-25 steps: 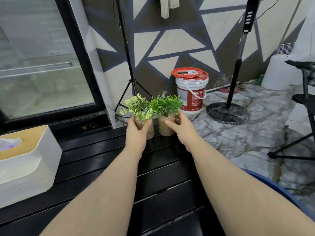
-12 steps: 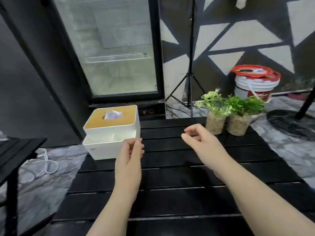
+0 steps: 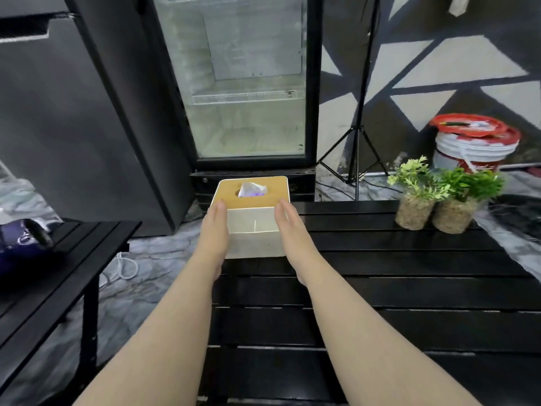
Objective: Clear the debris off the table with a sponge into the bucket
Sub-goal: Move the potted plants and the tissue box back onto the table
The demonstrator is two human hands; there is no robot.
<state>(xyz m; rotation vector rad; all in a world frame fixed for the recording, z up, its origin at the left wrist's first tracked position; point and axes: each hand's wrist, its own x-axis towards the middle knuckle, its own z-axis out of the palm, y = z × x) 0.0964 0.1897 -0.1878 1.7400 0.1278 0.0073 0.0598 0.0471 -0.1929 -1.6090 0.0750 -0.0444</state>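
Note:
A white tissue box (image 3: 254, 230) with a wooden lid stands at the far left corner of the black slatted table (image 3: 380, 288). My left hand (image 3: 213, 232) lies flat against the box's left side with straight fingers. My right hand (image 3: 288, 230) lies flat against its right side in the same way. A white paint bucket (image 3: 472, 150) with a red lid stands on the floor behind the table at the right. No sponge and no debris show in the head view.
Two small potted plants (image 3: 415, 197) (image 3: 459, 203) stand at the table's far right corner. A second black table (image 3: 58, 259) is at the left with a dark blue object on it. A glass-door fridge (image 3: 246, 80) and a tripod (image 3: 358, 136) stand behind.
My hands left the two plant pots, swung left across the table and now flank the tissue box. The view turned left with them.

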